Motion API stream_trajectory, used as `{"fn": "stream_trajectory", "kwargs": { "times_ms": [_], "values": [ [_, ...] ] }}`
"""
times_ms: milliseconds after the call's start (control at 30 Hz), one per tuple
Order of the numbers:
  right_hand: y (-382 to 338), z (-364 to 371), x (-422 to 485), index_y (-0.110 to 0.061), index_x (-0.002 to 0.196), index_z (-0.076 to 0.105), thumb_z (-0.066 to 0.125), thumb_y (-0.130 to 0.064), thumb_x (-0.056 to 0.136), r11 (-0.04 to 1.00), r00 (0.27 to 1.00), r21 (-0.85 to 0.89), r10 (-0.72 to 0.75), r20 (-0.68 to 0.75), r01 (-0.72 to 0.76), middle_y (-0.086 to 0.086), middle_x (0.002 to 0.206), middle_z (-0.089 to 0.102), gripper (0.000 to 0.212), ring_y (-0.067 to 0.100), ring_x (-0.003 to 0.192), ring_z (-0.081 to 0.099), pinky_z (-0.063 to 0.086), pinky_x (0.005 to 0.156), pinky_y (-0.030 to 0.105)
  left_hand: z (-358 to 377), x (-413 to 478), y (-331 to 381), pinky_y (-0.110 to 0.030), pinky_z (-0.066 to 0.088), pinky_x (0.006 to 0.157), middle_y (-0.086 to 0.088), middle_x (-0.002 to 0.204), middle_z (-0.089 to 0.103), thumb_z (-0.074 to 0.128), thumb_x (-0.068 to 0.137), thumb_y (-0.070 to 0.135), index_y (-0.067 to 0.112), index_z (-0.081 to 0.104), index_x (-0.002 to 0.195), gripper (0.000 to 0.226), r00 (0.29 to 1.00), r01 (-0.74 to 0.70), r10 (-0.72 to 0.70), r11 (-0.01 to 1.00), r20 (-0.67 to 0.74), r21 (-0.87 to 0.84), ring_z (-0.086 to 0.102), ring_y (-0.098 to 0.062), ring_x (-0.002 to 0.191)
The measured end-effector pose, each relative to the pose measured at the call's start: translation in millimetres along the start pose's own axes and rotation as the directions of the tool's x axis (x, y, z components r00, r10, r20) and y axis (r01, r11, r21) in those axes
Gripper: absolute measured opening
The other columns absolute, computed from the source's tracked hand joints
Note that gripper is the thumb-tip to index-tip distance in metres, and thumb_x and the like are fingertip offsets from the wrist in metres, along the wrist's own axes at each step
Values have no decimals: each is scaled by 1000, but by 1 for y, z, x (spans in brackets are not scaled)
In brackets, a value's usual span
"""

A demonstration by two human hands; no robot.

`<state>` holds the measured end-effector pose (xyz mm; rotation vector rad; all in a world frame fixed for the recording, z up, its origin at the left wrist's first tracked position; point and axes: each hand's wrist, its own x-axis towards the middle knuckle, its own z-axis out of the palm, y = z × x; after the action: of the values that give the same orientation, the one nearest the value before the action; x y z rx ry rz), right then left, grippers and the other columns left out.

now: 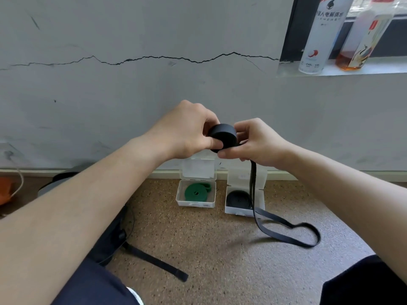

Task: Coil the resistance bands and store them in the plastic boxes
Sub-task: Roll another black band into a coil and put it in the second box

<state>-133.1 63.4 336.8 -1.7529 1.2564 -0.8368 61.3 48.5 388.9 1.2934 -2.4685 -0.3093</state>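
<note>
I hold a partly coiled black resistance band [223, 135] in front of the wall. My left hand [187, 130] pinches the coil from the left; my right hand [253, 143] grips it from the right and the loose strap runs through its fingers. The band's free tail [286, 232] hangs down and loops on the floor at the right. Below stand two open clear plastic boxes against the wall: the left box [179, 198] holds a coiled green band [196, 191], the right box [262, 200] holds a coiled black band [239, 199].
A black strap [158, 264] lies on the speckled brown floor by my left knee, beside a dark bag. A can [319, 40] and a bottle [361, 45] stand on a ledge at the upper right. An orange object [5, 190] sits at the far left.
</note>
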Motion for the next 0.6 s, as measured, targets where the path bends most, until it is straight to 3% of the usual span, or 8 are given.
{"fn": "stream_trajectory", "kwargs": {
  "times_ms": [100,200,267,333,367,400,467,600],
  "values": [
    [-2,1,-1,-9,91,72,85,-9,78,998,999,54,-34,17,33,4,72,65,18,9,59,56,46,53,22,-1,0,-1,-25,47,66,11,77,69,83,77,36,26,76,94,21,1000,0,0,1000,-9,-20,63,-7,74],
    [-1,4,-2,-6,96,73,81,-9,83,983,998,173,-56,-6,56,6,71,65,17,14,57,53,43,53,24,12,-6,-4,-25,56,77,5,87,75,84,79,26,20,76,99,22,986,113,-153,902,-64,-416,70,-10,83],
    [0,8,-1,-5,100,73,79,-13,86,957,998,285,-50,-40,59,10,72,66,17,25,64,51,43,55,27,27,-13,-2,-33,59,88,-7,98,76,79,83,16,13,74,106,24,943,183,-330,600,-33,-779,72,-19,93],
    [0,13,1,-5,101,72,77,-15,88,927,996,371,-28,-85,58,11,72,65,17,28,68,49,42,55,28,38,-15,4,-40,57,95,-16,110,73,73,87,12,7,70,113,27,903,189,-427,286,51,-939,71,-26,98],
    [-1,15,1,-5,100,72,77,-16,88,917,995,394,-21,-100,59,10,71,66,18,28,67,49,41,55,28,40,-14,5,-40,56,96,-18,113,73,72,88,12,5,69,115,28,891,182,-450,222,65,-958,70,-27,99],
    [-1,16,1,-5,100,72,77,-17,88,913,994,403,-19,-108,61,9,71,66,18,26,66,49,41,55,28,40,-12,4,-40,56,97,-17,112,73,72,88,13,6,70,115,28,886,179,-460,225,58,-958,71,-27,101],
    [-1,17,1,-8,97,73,78,-20,87,917,993,393,-24,-114,67,8,72,67,16,22,63,50,42,56,28,35,-9,1,-35,56,92,-10,104,77,76,85,18,12,74,110,26,897,186,-442,361,8,-914,72,-23,101],
    [-5,13,1,-13,98,73,80,-19,85,948,997,311,-44,-71,64,-1,64,64,16,20,60,52,46,55,26,19,-6,-8,-17,53,73,5,86,78,79,82,19,19,76,100,18,935,165,-351,573,-58,-803,71,-3,81]
  ]
}}
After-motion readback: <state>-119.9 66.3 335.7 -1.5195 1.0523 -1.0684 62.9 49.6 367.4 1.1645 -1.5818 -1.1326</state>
